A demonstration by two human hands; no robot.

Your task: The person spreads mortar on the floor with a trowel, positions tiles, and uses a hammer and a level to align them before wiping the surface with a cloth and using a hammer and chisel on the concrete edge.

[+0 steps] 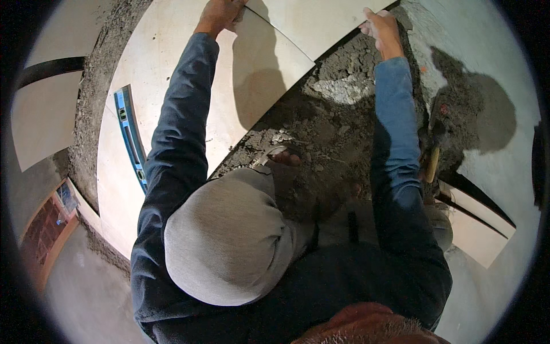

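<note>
My left hand [222,14] is at the top, its fingers bent at the edge of a cream tile [309,20]; their tips are partly hidden. My right hand [381,31] grips the same tile's right edge. This tile borders another large cream tile [266,74] along a thin seam, with shadow across the latter. Below my right hand lies a bed of rough, dark grey mortar [338,126] with a pale patch. A blue spirit level [129,137] lies on the tiles to the left of my left forearm.
My grey-clad knee and a sandalled foot [283,157] are at the middle. A wooden-handled trowel [432,163] lies by a mortar heap [470,109] at right. Cream tiles [475,229] lie lower right, another tile [43,117] far left, and a wood-framed opening [48,241] lower left.
</note>
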